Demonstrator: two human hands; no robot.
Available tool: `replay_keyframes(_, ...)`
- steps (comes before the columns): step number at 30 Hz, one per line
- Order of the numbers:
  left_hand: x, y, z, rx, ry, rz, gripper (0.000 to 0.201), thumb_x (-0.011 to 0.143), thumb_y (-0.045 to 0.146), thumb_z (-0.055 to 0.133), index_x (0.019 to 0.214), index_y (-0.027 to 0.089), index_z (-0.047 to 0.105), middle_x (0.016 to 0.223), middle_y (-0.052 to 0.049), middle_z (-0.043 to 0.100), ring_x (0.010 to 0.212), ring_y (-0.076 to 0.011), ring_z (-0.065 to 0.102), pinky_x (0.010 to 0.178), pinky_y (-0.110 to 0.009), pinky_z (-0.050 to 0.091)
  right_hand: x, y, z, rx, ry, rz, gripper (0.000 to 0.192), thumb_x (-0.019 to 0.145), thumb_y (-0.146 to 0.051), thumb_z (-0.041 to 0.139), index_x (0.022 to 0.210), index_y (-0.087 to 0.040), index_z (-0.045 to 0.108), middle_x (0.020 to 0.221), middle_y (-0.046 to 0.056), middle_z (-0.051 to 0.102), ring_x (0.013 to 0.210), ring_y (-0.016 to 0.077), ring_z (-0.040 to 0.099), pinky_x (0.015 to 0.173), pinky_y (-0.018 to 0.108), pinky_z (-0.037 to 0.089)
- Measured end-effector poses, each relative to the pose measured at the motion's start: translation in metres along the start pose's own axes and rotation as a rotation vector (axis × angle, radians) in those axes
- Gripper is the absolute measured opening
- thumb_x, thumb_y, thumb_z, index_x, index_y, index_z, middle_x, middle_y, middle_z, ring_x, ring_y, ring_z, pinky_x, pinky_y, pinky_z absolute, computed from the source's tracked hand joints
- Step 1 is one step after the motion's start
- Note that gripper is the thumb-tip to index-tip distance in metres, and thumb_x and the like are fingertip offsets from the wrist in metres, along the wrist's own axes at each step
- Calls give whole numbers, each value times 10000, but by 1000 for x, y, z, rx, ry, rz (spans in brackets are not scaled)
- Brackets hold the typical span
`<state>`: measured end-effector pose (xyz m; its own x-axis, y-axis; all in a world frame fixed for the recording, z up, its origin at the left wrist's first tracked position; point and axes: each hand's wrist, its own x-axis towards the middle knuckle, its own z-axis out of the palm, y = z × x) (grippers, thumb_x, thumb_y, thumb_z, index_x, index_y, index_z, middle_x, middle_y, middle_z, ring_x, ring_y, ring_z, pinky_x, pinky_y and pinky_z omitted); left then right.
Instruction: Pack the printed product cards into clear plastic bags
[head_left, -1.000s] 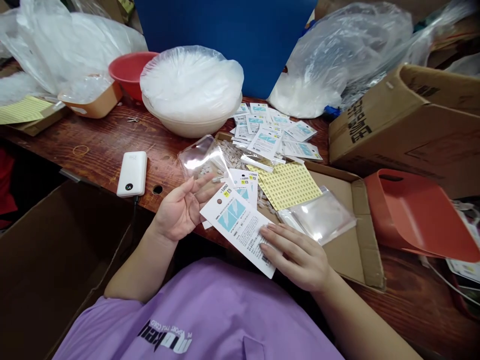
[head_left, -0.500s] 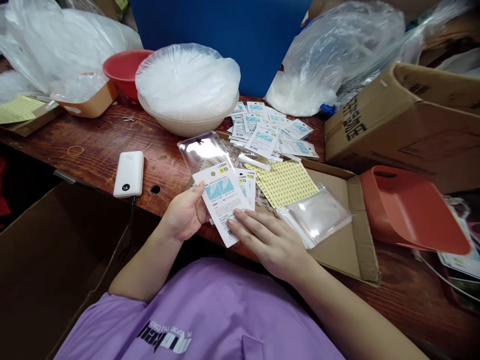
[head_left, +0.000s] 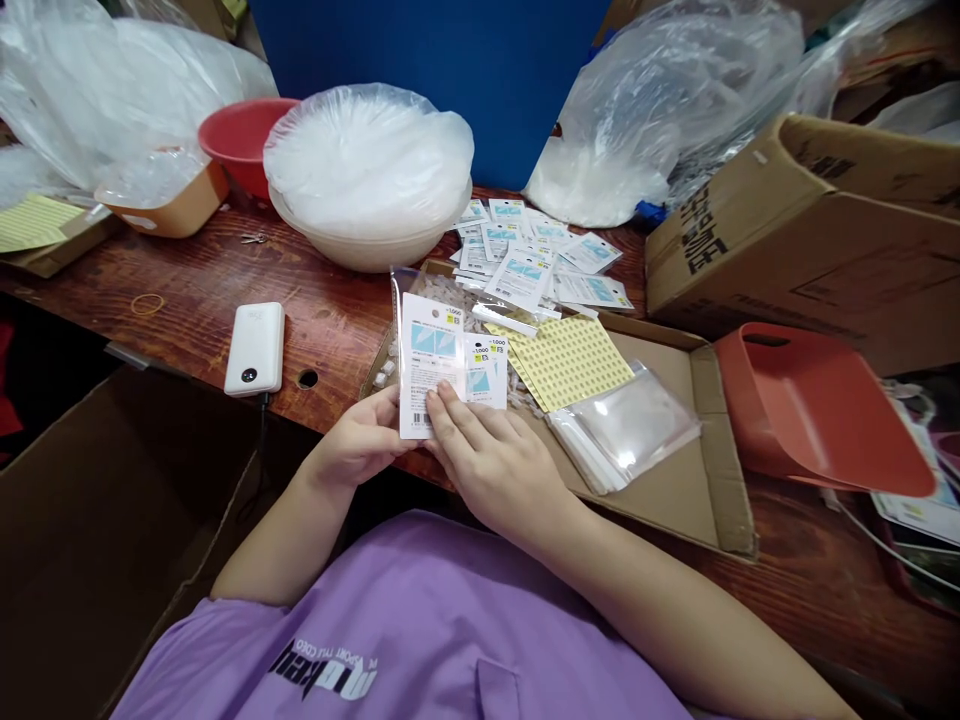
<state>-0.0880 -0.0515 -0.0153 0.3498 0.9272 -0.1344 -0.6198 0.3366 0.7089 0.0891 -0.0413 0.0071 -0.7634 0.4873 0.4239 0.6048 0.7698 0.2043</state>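
My left hand (head_left: 367, 435) is closed on the lower left edge of a white printed card (head_left: 433, 365) with blue pictures. A clear plastic bag (head_left: 397, 300) shows along the card's left side and top; whether the card lies inside or in front of it, I cannot tell. My right hand (head_left: 502, 460) lies with its fingertips on the card's lower right part, thumb hidden. Behind those fingers, more printed cards (head_left: 487, 375) stick up, apparently held in the same hand. Small clear pieces (head_left: 450, 292) lie in the cardboard tray behind.
The cardboard tray (head_left: 709, 450) holds yellow sticker sheets (head_left: 574, 360) and a stack of clear bags (head_left: 630, 425). Beyond lies a pile of packed cards (head_left: 525, 270). A bowl (head_left: 360, 250), a white power bank (head_left: 255, 348), a red scoop-shaped bin (head_left: 817, 410) and a carton (head_left: 795, 240) stand around.
The front card has turned upright and moved slightly up, and the clear bag now lines up with it. My right hand has shifted up and left along the card.
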Motion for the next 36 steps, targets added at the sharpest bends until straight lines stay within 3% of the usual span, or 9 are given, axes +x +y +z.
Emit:
replay_keyframes(6, 1, -6, 0, 133, -35, 33, 431, 754, 99, 681, 1164, 220, 624, 1218, -69, 648, 1184, -241, 565, 1020, -362, 436, 2, 16, 1, 173, 57, 39, 320, 911, -245, 516, 1205, -157, 604, 1217, 79, 647, 1012, 218, 598, 861, 341, 483)
replay_keyframes(10, 0, -9, -4, 140, -141, 10, 432, 817, 147, 631, 1235, 242, 578, 1248, -84, 625, 1210, -254, 543, 1022, -411, 431, 13, 29, 6, 230, 156, 173, 435, 886, -385, 554, 1198, -84, 593, 1180, 164, 641, 1108, 274, 563, 966, 415, 459)
replay_keyframes(17, 38, 8, 13, 218, -154, 59, 540, 726, 161, 717, 1239, 237, 569, 1329, -80, 563, 1267, -277, 484, 1037, -395, 413, 22, 56, 16, -6, 176, -123, 328, 928, -124, 402, 1194, -71, 587, 1137, 124, 682, 1025, 201, 637, 944, 354, 481)
replay_keyframes(20, 57, 24, 18, 325, -191, 74, 645, 721, 188, 710, 1323, 245, 486, 1346, -76, 547, 1246, -271, 506, 1023, -402, 424, 33, 89, 20, -74, 212, -72, 346, 945, -178, 401, 1248, -136, 562, 1185, 97, 664, 1090, 196, 611, 1022, 406, 417)
replay_keyframes(26, 66, 22, -4, 1100, 236, 311, 434, 893, 292, 473, 1304, 157, 490, 1303, -114, 570, 1235, -221, 507, 1063, -403, 372, 57, 139, 37, 7, -59, 310, 357, 964, -263, 356, 1189, -106, 584, 1098, 148, 682, 1063, 283, 609, 1012, 592, 337)
replay_keyframes(28, 64, 15, -11, 1397, 301, 325, 396, 901, 275, 438, 1263, 145, 534, 1307, -117, 567, 1236, -224, 500, 1075, -408, 357, 50, 133, 40, 70, -155, 297, 377, 964, -294, 359, 1211, -91, 560, 1130, 174, 663, 1070, 283, 600, 1006, 590, 341)
replay_keyframes(32, 59, 5, -15, 1670, 228, 268, 398, 912, 236, 391, 1273, 158, 539, 1324, -98, 566, 1238, -214, 502, 1073, -387, 366, 8, 93, 33, 305, -366, -113, 586, 879, -492, 519, 1316, -105, 482, 1332, 183, 540, 1177, 287, 547, 1008, 497, 403)
replay_keyframes(34, 59, 1, -13, 1704, 186, 248, 405, 919, 222, 363, 1276, 140, 537, 1333, -105, 561, 1241, -209, 504, 1069, -367, 372, -17, 71, 29, 289, -434, -158, 774, 789, -535, 626, 1351, -42, 428, 1389, 251, 450, 1251, 350, 481, 1016, 509, 403)
replay_keyframes(36, 60, -2, -10, 1740, 168, 230, 401, 921, 214, 351, 1256, 130, 556, 1314, -110, 577, 1227, -211, 519, 1060, -359, 382, -35, 56, 29, 226, -454, -120, 622, 840, -383, 619, 1329, -36, 456, 1377, 267, 452, 1235, 340, 504, 996, 477, 438)
